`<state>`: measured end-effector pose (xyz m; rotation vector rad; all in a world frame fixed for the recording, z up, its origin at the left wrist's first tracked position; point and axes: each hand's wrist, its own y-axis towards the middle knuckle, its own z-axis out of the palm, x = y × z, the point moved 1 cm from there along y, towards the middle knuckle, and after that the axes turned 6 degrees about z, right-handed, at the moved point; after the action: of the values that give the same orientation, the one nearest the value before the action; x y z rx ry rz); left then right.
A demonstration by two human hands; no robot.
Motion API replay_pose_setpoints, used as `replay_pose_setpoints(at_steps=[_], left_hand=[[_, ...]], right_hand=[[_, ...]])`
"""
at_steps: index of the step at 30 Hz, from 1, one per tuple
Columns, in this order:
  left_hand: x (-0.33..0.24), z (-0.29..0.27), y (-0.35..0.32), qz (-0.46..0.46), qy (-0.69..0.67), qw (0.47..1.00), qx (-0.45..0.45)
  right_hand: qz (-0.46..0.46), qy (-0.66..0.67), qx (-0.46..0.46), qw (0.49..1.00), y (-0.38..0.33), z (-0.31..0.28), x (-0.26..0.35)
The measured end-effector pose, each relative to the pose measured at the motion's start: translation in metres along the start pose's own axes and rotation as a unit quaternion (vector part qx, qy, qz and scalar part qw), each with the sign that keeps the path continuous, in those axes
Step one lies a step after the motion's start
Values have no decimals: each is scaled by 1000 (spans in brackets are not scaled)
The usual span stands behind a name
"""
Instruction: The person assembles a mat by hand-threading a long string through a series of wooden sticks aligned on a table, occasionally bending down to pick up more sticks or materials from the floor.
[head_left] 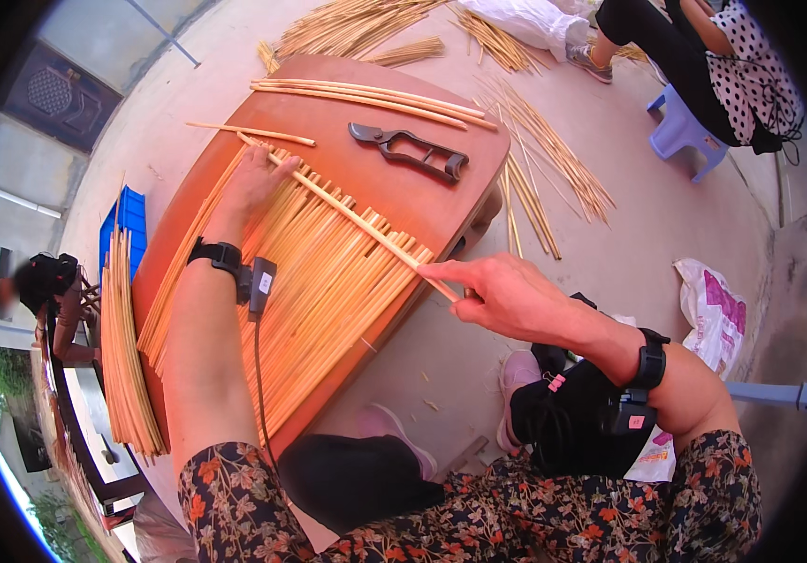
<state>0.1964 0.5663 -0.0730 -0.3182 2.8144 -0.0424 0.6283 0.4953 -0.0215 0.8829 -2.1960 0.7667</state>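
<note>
A long pale peeled stick lies slantwise across the far ends of a row of similar sticks spread side by side on the brown table. My left hand is closed on its far-left end, its fingers partly hidden. At the near-right end, beyond the table edge, my right hand grips the stick between thumb and fingers, the index finger stretched along it. Dark pruning shears rest on the table past the stick. One short loose stick lies by my left hand.
Several long sticks lie along the table's far side. More bundles lean at the left by a blue crate. Loose sticks cover floor at right. One person sits near a blue stool; another person is at far left.
</note>
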Motion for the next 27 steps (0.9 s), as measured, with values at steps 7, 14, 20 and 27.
replay_pose_setpoints(at_steps=[7, 14, 20, 27], left_hand=[[-13, -4, -9, -3, 14, 1000, -1], [-13, -1, -17, -10, 74, 997, 4], [-18, -6, -21, -14, 77, 997, -12], [-18, -10, -18, -18, 78, 997, -10]], right_hand=[[-21, 1, -35, 999, -4, 3, 0], [-1, 8, -16, 1000, -12, 5, 8], [11, 6, -10, 1000, -12, 4, 10], [3, 2, -18, 1000, -10, 3, 10]])
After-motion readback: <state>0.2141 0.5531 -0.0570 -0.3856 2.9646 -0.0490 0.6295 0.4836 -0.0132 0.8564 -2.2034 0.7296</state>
